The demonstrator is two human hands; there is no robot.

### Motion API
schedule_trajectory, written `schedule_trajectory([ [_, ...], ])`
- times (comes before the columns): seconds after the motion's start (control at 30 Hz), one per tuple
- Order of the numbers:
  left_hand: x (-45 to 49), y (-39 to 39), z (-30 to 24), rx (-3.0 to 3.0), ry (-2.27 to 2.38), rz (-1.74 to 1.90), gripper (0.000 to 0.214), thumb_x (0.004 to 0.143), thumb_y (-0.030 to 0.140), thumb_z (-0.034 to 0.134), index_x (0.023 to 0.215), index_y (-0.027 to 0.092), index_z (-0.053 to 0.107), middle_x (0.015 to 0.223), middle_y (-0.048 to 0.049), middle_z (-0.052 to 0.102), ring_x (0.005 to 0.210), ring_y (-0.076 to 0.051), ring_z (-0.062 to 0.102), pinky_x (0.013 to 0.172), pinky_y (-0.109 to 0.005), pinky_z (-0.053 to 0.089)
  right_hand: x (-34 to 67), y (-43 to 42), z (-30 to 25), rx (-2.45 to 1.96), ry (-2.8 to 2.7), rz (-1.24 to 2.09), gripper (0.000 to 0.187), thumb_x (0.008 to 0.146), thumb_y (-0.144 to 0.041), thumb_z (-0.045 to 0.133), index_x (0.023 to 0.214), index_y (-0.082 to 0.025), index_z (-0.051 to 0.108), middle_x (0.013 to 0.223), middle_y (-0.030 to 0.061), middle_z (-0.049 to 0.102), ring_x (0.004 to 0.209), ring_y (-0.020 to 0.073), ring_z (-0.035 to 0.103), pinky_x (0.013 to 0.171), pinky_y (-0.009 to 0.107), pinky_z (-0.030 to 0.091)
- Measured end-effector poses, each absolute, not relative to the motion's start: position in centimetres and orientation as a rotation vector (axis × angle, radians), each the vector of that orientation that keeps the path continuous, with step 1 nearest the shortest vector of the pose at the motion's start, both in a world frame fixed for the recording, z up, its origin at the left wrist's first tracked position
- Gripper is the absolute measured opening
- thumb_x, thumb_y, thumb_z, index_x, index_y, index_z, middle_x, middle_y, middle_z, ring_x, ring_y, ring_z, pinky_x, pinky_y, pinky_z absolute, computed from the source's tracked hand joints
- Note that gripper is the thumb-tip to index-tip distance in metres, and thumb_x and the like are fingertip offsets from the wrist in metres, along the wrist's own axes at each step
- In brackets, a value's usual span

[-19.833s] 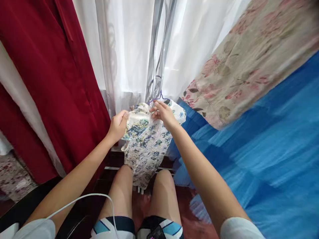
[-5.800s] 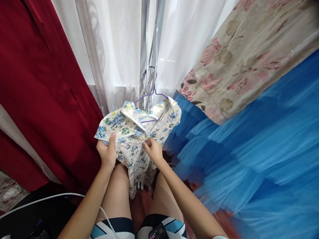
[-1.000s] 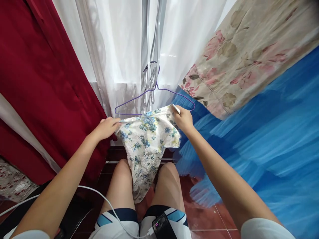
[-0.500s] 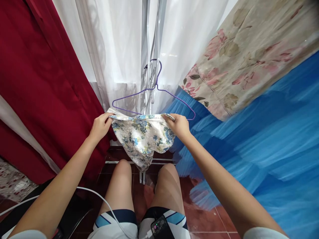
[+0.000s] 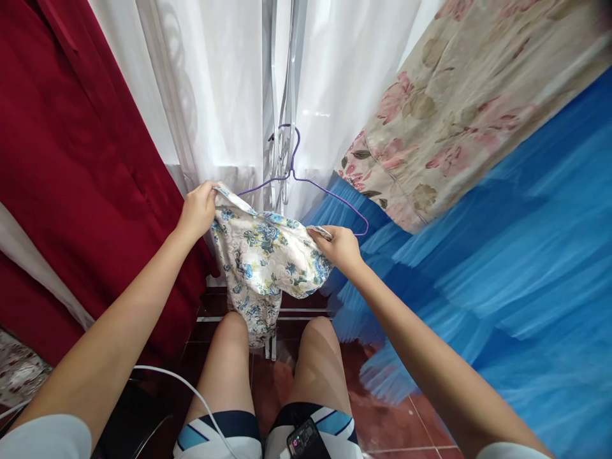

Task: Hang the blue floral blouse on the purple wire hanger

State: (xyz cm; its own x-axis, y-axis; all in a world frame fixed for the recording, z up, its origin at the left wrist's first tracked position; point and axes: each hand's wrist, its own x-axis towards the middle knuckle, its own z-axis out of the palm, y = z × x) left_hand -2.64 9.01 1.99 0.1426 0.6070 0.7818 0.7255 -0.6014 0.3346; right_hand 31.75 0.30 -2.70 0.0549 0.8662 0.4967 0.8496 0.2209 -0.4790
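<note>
A small white garment with blue flowers (image 5: 265, 245) is stretched between my hands by its band-like upper edge; I cannot tell its exact kind. My left hand (image 5: 198, 207) pinches the upper left corner and is the higher of the two. At the other end, my right hand (image 5: 340, 248) grips the edge between thumb and fingers. The cloth hangs down over my left knee, its lower part drooping unevenly. Just behind it hangs a purple clothes hanger (image 5: 329, 191), with its lower left part hidden by the garment.
White curtains (image 5: 220, 95) and metal rods (image 5: 282, 76) stand ahead. Red cloth (image 5: 95, 159) hangs left; beige floral fabric (image 5: 444, 121) and blue tulle (image 5: 454, 280) hang right. A black device (image 5: 306, 440) rests on my lap, and a white cable (image 5: 186, 386) crosses my left thigh.
My left hand has risen, lifting the garment's left end so its upper edge slopes. The lower cloth hangs further left, and the hanger's left arm is now partly covered.
</note>
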Motion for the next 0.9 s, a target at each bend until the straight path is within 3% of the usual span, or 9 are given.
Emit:
schedule_trajectory([
  [0.1,0.4,8.7,3.7,-2.472,-1.157,-1.437,0.031,0.097,0.024,0.038,0.108,0.017,0.066,0.103,-0.0083,0.070,0.099,-0.023,0.063,0.092,-0.031,0.046,31.6,0.0,-2.9,-1.571,-1.803,0.016,0.050,0.093,-0.057,0.051,0.060,-0.020,0.057,0.056,0.0004,0.053,0.055,0.0139,0.044,0.054,0.029,0.025],
  [0.17,1.8,8.4,4.1,-2.546,-1.048,-1.436,0.029,0.096,0.020,0.040,0.109,0.018,0.065,0.108,-0.0072,0.069,0.104,-0.022,0.063,0.094,-0.031,0.046,31.9,-0.5,-3.0,-1.457,-1.816,-0.005,0.047,0.095,-0.053,0.050,0.066,-0.020,0.064,0.069,0.0029,0.061,0.063,0.0155,0.053,0.058,0.028,0.033],
  [0.27,2.3,8.0,3.6,-2.476,-1.050,-1.544,0.023,0.093,0.020,0.045,0.105,0.019,0.065,0.102,-0.0062,0.070,0.099,-0.020,0.064,0.088,-0.029,0.048,33.0,-1.8,-3.3,-1.244,-1.761,-0.094,0.035,0.090,-0.050,0.060,0.105,-0.023,0.075,0.111,0.0098,0.065,0.090,0.0216,0.062,0.071,0.032,0.048],
  [0.37,1.7,7.9,2.6,-2.396,-1.066,-1.553,0.018,0.092,0.024,0.050,0.091,0.018,0.067,0.084,-0.0049,0.069,0.082,-0.018,0.064,0.077,-0.028,0.047,34.9,-2.7,-3.6,-1.197,-1.689,-0.214,0.078,0.076,-0.045,0.073,0.148,-0.023,0.051,0.139,0.0169,0.048,0.089,0.0222,0.062,0.073,0.037,0.054],
  [0.47,1.1,7.7,2.1,-2.380,-1.042,-1.532,0.019,0.091,0.025,0.052,0.085,0.017,0.069,0.080,-0.0051,0.069,0.075,-0.017,0.063,0.074,-0.028,0.046,37.1,-2.2,-3.3,-1.317,-1.581,-0.306,0.103,0.071,-0.033,0.071,0.161,-0.018,0.024,0.147,0.0221,0.040,0.090,0.0237,0.063,0.079,0.042,0.056],
  [0.57,0.9,7.5,1.8,-2.396,-1.039,-1.542,0.020,0.090,0.025,0.053,0.083,0.017,0.070,0.082,-0.0056,0.072,0.077,-0.018,0.065,0.075,-0.027,0.046,39.0,-0.8,-2.1,-1.485,-1.504,-0.225,0.087,0.072,-0.026,0.063,0.154,-0.011,0.039,0.135,0.0207,0.057,0.105,0.0302,0.064,0.091,0.045,0.053],
  [0.7,-0.4,7.7,1.4,-2.359,-1.185,-1.632,0.025,0.089,0.037,0.060,0.079,0.017,0.072,0.079,-0.0042,0.071,0.075,-0.018,0.063,0.073,-0.027,0.043,41.4,-0.5,0.4,-1.578,-1.586,0.108,0.042,0.076,-0.027,0.057,0.111,-0.011,0.074,0.098,0.0110,0.075,0.094,0.0294,0.068,0.084,0.040,0.054],
  [0.8,-1.7,8.5,0.6,-2.354,-1.428,-1.865,0.031,0.085,0.046,0.065,0.078,0.017,0.073,0.076,-0.0029,0.069,0.073,-0.017,0.059,0.067,-0.026,0.041,42.5,-1.7,2.1,-1.531,-1.517,0.472,0.023,0.071,-0.027,0.063,0.085,-0.014,0.075,0.076,0.0078,0.073,0.073,0.0260,0.068,0.067,0.035,0.054],
  [0.9,-2.1,9.2,-0.7,-2.478,-1.676,-2.310,0.035,0.079,0.051,0.070,0.084,0.017,0.072,0.078,-0.0026,0.067,0.071,-0.015,0.057,0.063,-0.024,0.041,41.8,-2.5,3.2,-1.326,-1.394,0.737,0.021,0.071,-0.030,0.066,0.081,-0.014,0.074,0.077,0.0108,0.074,0.071,0.0277,0.070,0.066,0.038,0.054],
])
